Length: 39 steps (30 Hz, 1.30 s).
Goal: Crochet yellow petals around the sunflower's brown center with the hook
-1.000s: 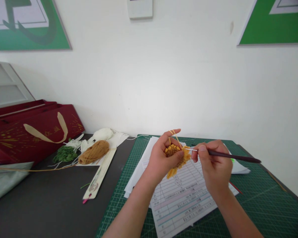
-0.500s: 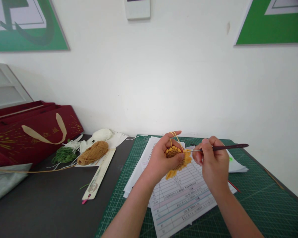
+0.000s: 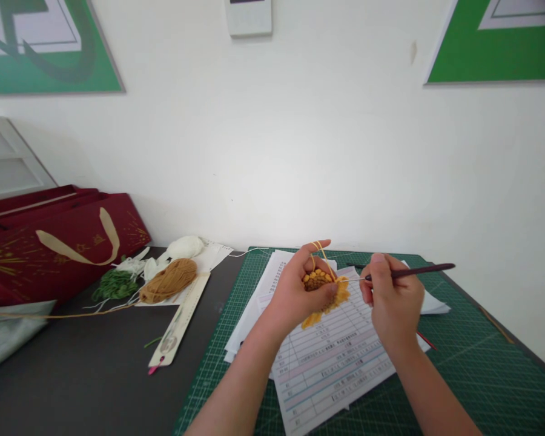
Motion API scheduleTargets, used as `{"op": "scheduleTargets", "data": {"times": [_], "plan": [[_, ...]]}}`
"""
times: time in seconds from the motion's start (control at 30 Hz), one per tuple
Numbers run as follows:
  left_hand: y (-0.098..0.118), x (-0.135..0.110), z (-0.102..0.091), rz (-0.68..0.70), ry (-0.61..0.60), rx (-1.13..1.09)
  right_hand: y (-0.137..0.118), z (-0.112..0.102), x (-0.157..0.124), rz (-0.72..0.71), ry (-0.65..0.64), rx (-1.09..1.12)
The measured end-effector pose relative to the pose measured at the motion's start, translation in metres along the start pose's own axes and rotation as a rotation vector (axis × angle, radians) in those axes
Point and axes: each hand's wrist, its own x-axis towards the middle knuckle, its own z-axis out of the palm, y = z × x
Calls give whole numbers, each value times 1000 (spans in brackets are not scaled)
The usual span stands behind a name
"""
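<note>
My left hand [image 3: 300, 287] pinches a round crochet flower [image 3: 342, 293] with a brown centre and yellow petals. Yellow yarn [image 3: 326, 257] loops over its raised index finger and runs down to the flower's edge. In my right hand [image 3: 393, 300] is a crochet hook [image 3: 421, 270] with a dark handle, its thin metal shaft pointing left. The hook's tip meets the yellow edge close to my left thumb; whether it is inside a stitch is too small to tell. Both hands are above printed sheets [image 3: 331, 369].
Under the papers lies a green cutting mat [image 3: 472, 363]. To the left are a tan yarn ball [image 3: 169, 281], green yarn [image 3: 115, 284], white yarn [image 3: 186, 247] and a ruler-like bookmark [image 3: 179, 321]. A red gift bag [image 3: 72, 242] leans by the white wall [image 3: 272, 151].
My right hand has shifted slightly right, and its fingers sit a little farther from the flower. The left hand keeps its hold. The whole view has moved marginally.
</note>
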Motion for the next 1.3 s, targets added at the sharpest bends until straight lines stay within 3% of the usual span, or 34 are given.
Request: {"op": "scheduleTargets", "data": {"times": [0.23,0.57,0.97,1.1,1.3], "plan": [[2,0,-3,-48,2,-110,5,2,4,22,-150,93],[0,0,-2,-46,54,-139,10,-5,-1,-188,-114,19],[-7,3,-3,-6,56,-159,14,-5,0,-306,-134,-100],[-5,1,-2,-48,99,-204,18,-7,1,-440,-150,-120],[-2,0,-1,-126,224,-398,15,-4,7,-712,-276,-153]]}}
